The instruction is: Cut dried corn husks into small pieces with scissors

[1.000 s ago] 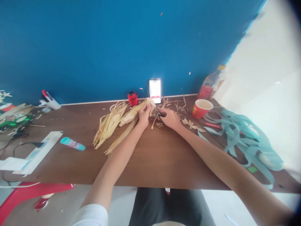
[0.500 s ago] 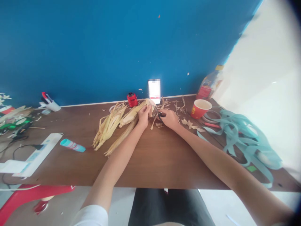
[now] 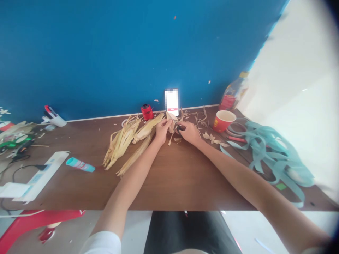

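Note:
My left hand [image 3: 161, 129] pinches a pale piece of dried corn husk [image 3: 171, 119] and holds it up over the brown table [image 3: 169, 180]. My right hand [image 3: 188, 132] is closed on small black-handled scissors [image 3: 179, 128], whose tips meet the husk piece. Both hands work close together near the far middle of the table. A heap of long dried husks [image 3: 127, 139] lies just left of my left hand. Small cut husk shapes [image 3: 213, 139] lie to the right of my right hand.
A red paper cup [image 3: 222, 120], a plastic bottle [image 3: 233, 93] and a tangle of teal ribbon [image 3: 272, 150] sit at the right. A red spool [image 3: 147, 112] and a propped phone [image 3: 171, 100] stand by the blue wall. A teal tube [image 3: 79, 164], a power strip [image 3: 39, 174] and cables lie left.
The husk piece in my left hand has turned more upright and the scissors have closed in on it. The view has shifted slightly; the hands stay in the same spot.

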Demonstrator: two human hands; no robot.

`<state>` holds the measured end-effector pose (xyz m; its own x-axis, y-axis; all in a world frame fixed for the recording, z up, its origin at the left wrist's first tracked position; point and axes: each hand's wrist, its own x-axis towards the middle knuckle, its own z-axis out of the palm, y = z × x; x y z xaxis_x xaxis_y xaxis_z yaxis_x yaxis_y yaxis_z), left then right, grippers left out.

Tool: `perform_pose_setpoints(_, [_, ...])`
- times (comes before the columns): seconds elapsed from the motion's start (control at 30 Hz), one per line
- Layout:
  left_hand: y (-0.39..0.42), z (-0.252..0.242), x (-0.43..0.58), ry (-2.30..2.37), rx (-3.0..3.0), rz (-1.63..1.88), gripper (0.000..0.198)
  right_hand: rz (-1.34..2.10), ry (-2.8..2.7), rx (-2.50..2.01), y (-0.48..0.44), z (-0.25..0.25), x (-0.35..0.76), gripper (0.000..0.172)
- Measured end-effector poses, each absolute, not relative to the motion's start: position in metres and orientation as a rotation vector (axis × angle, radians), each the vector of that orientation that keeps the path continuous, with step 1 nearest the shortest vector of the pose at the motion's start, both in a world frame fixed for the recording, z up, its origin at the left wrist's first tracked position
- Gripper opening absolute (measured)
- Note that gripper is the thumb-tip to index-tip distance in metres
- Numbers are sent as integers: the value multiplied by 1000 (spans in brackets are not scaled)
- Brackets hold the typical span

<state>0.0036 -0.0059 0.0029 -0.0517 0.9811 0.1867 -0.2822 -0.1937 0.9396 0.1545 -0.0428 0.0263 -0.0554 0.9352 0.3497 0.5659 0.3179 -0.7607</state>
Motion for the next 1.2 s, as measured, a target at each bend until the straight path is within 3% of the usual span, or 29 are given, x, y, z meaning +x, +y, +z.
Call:
perform_pose_setpoints(0.27, [-5,3,3,850,1061,1468,24,497,-1799,-1294,-35,13,156,37])
perform_pose_setpoints(0.57, [-8,12,1,732,953,1458,36,486,-1896,-1299,-35,11,156,35])
perform_pose_setpoints(0.93, [-5,5,1,778,1007,1526,35,466,-1946,-1365,-32,9,156,32])
perform_pose_setpoints(1.2, [-3,5,-1,769,876,1678,52,495,-1933,-1389,-33,11,156,26])
